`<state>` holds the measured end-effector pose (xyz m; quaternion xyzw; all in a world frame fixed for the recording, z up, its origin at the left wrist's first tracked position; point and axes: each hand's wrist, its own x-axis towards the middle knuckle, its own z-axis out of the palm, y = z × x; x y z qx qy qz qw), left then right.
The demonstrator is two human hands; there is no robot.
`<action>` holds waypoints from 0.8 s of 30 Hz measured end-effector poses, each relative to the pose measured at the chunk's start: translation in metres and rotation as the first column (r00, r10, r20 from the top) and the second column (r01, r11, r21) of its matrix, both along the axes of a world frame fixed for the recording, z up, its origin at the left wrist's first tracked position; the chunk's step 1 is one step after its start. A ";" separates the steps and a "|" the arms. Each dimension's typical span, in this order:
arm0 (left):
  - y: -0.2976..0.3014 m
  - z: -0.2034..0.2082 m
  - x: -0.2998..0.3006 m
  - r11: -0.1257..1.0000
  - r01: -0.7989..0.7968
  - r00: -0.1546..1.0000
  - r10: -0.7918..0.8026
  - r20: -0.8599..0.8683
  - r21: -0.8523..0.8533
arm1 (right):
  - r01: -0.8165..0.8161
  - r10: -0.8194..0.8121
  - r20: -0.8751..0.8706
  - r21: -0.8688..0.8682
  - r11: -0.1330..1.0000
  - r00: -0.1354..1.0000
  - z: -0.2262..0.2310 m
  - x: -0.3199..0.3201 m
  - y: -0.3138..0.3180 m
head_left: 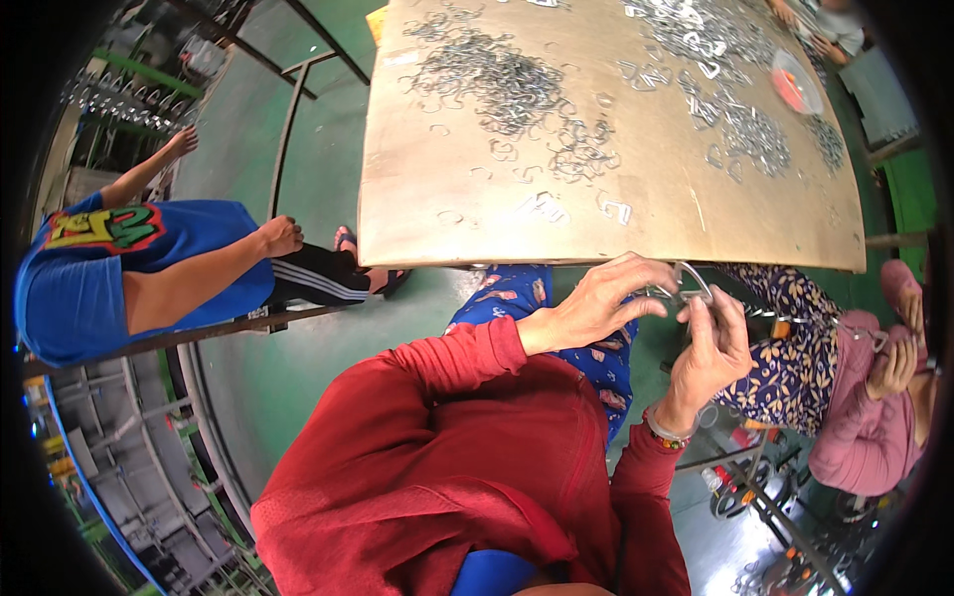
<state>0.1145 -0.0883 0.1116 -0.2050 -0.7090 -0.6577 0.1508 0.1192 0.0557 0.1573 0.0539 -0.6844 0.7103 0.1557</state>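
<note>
The metal loop [699,276] is sitting between the two hands, just off the near edge of the worktop [666,179], on the person's side of it. The right hand [708,353] is looking the nearer one: its thumb and fingertips are grasping the loop at its lower right end, so the loop is lying directly beyond those fingers, away from the person and slightly to the left. The left hand [608,293] is facing it from the other side, forefinger and thumb curling toward it, so from these fingers the loop is lying to the right. A shiny bit [659,291] is showing by the left fingertips; whether they are pinching it, or are also touching the loop, I cannot tell.

The loop's long axis is apparently running slantwise, from upper left to lower right. Its bowed side is pointing away from the person and to the right, while its other side is facing back toward the hands. The far end is leaning toward the left forefinger; the near end is resting in the right fingers.

On the worktop, loose metal pieces [497,84] are lying in piles, pointing every which way, and a bowl [814,95] is standing near the right side.
</note>
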 end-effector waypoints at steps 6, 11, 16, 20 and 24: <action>-0.094 -0.016 -0.006 0.825 -0.344 0.923 0.385 0.002 -0.449 | -0.049 0.049 -0.024 0.008 0.999 0.999 0.000 -0.003 0.004; -0.205 -0.054 -0.021 0.405 -0.435 0.731 0.681 -0.052 -0.804 | -0.048 0.049 -0.029 0.013 0.999 0.998 0.001 -0.001 0.005; -0.189 -0.062 -0.043 0.544 -0.422 0.828 0.557 -0.064 -0.726 | 0.035 -0.035 0.033 0.013 0.999 0.999 0.000 0.002 0.000; -0.200 -0.060 -0.076 0.556 -0.567 0.753 0.649 -0.107 -0.608 | 0.059 -0.059 -0.001 -0.012 0.998 0.998 0.008 0.004 0.001; -0.233 -0.083 -0.106 0.455 -0.454 0.833 0.523 -0.183 -0.766 | 0.068 -0.068 0.007 0.036 0.997 0.998 0.012 0.002 0.011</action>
